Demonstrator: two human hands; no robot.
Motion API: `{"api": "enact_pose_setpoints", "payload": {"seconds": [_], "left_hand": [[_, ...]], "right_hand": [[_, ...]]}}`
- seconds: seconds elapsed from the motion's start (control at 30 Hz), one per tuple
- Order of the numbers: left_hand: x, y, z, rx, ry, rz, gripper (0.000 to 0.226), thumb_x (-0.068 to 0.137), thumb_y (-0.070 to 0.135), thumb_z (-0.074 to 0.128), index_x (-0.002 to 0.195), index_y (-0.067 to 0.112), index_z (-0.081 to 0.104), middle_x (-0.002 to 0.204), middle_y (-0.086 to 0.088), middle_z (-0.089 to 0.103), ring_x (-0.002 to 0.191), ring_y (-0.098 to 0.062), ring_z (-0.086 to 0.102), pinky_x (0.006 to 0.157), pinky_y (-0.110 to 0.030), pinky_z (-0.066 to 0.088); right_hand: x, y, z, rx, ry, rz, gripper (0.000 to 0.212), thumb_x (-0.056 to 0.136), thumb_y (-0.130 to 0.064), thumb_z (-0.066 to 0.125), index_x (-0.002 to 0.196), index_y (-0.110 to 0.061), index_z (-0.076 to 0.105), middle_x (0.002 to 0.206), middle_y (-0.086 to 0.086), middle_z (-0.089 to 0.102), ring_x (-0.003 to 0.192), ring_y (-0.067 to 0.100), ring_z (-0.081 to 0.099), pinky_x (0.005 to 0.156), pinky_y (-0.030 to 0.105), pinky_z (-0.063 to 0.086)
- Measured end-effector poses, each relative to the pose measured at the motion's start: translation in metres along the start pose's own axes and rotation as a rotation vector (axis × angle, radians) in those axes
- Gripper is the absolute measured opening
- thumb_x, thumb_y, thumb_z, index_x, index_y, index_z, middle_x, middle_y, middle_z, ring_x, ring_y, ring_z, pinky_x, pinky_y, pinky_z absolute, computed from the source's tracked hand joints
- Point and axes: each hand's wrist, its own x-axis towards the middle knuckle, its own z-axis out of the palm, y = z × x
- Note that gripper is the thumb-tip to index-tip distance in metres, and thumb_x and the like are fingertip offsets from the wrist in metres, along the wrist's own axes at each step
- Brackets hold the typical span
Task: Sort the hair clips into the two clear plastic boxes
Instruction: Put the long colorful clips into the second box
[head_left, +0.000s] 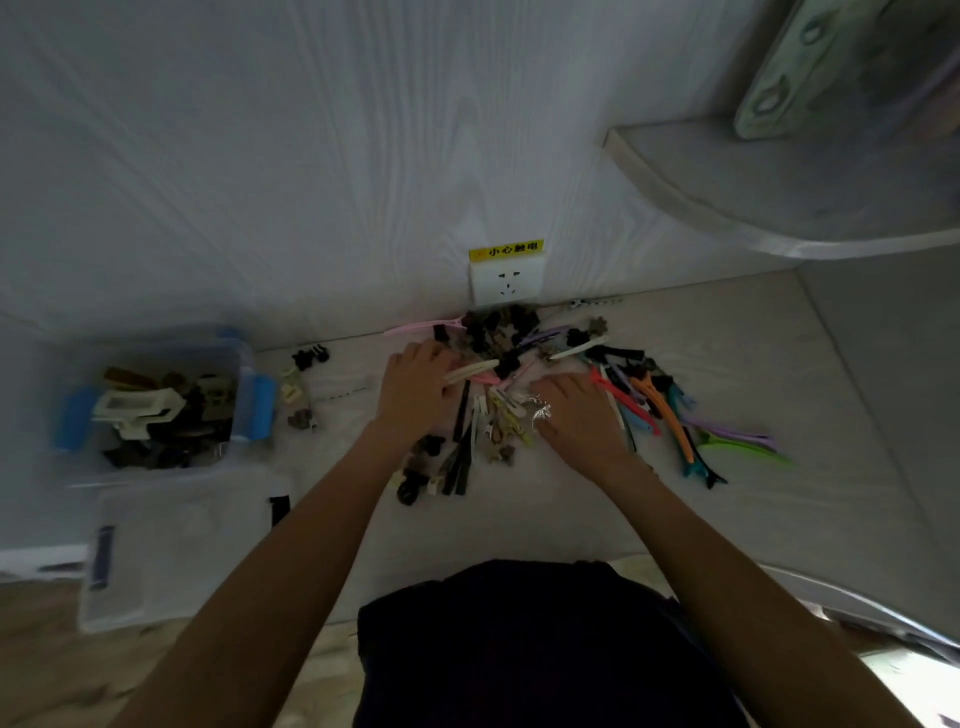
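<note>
Head view: both hands, left hand (415, 387), right hand (574, 415), on clip pile (498, 364) against wall (311, 182).

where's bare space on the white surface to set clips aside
Bare: the white surface right of the long coloured clips, and between the clip pile and the filled box. Crowded: under both hands, below the wall socket.
</note>
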Motion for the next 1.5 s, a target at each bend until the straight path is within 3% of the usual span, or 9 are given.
{"api": "enact_pose_setpoints", "payload": {"seconds": [0.13,0.27,0.47,0.63,0.87,1.0,1.17,1.33,1.5], "left_hand": [[0.001,-0.004,-0.001,0.040,-0.062,-0.049,0.026,0.087,0.023,0.054,0.108,0.009,0.057,0.105,-0.015,0.059,0.093,-0.034,0.056,0.081,-0.038,0.037],[-0.007,-0.004,0.000,0.055,-0.121,-0.092,0.025,0.090,0.025,0.050,0.110,0.012,0.057,0.101,-0.012,0.061,0.094,-0.031,0.056,0.080,-0.036,0.037],[-0.012,-0.023,-0.006,-0.071,0.132,-0.101,0.018,0.091,0.015,0.051,0.103,0.005,0.059,0.089,-0.018,0.060,0.073,-0.035,0.058,0.067,-0.039,0.045],[0.012,-0.042,-0.011,-0.122,0.059,-0.237,0.028,0.094,0.018,0.049,0.119,0.008,0.053,0.114,-0.020,0.052,0.096,-0.036,0.055,0.073,-0.044,0.048],[0.028,-0.042,-0.006,-0.146,-0.021,-0.236,0.030,0.090,0.020,0.050,0.119,0.018,0.057,0.123,-0.014,0.052,0.108,-0.034,0.054,0.083,-0.046,0.050],[0.021,-0.045,-0.007,-0.098,-0.033,-0.239,0.033,0.087,0.014,0.053,0.119,0.009,0.053,0.120,-0.018,0.051,0.106,-0.036,0.050,0.076,-0.044,0.046],[0.005,-0.040,-0.006,-0.062,-0.040,-0.260,0.020,0.085,0.015,0.055,0.103,0.006,0.054,0.105,-0.015,0.056,0.100,-0.031,0.049,0.064,-0.038,0.039],[-0.009,-0.041,-0.004,-0.100,-0.069,-0.329,0.022,0.086,0.016,0.052,0.105,0.005,0.050,0.101,-0.016,0.058,0.092,-0.030,0.054,0.065,-0.034,0.038],[-0.021,-0.044,-0.009,-0.118,-0.073,-0.369,0.025,0.092,0.017,0.046,0.110,0.001,0.050,0.106,-0.018,0.055,0.094,-0.033,0.055,0.067,-0.036,0.038]], "right_hand": [[0.004,-0.002,-0.005,0.067,0.112,-0.029,0.030,0.083,-0.020,0.054,0.111,-0.012,0.062,0.114,0.013,0.064,0.104,0.035,0.058,0.089,0.043,0.045],[0.022,-0.022,-0.004,-0.061,0.046,-0.268,0.021,0.079,-0.014,0.054,0.095,-0.014,0.068,0.100,0.010,0.066,0.093,0.032,0.058,0.083,0.040,0.047],[0.034,-0.026,0.003,-0.161,0.018,-0.317,0.010,0.065,-0.013,0.076,0.072,-0.019,0.071,0.079,0.002,0.061,0.078,0.026,0.058,0.070,0.032,0.049],[0.037,-0.018,-0.003,-0.034,0.137,-0.280,0.014,0.078,-0.017,0.055,0.077,-0.012,0.068,0.081,0.007,0.066,0.081,0.029,0.060,0.074,0.036,0.051],[0.059,-0.046,0.008,-0.092,-0.015,-0.707,0.018,0.073,-0.004,0.070,0.091,-0.008,0.069,0.093,0.008,0.072,0.089,0.025,0.066,0.079,0.035,0.056],[0.060,-0.049,0.009,-0.138,-0.168,-0.653,0.015,0.076,-0.003,0.066,0.087,-0.012,0.065,0.088,0.006,0.070,0.084,0.028,0.062,0.070,0.035,0.054],[0.053,-0.046,0.003,-0.230,-0.165,-0.561,0.022,0.078,-0.001,0.058,0.098,-0.009,0.059,0.092,0.013,0.063,0.088,0.033,0.057,0.075,0.039,0.047],[0.041,-0.049,0.005,-0.280,-0.204,-0.611,0.041,0.067,-0.020,0.073,0.105,-0.015,0.061,0.103,0.011,0.063,0.094,0.032,0.057,0.080,0.042,0.047],[0.045,-0.053,0.004,-0.299,-0.164,-0.614,0.024,0.061,-0.007,0.077,0.078,-0.017,0.064,0.077,0.003,0.064,0.074,0.025,0.061,0.067,0.033,0.051]]}}
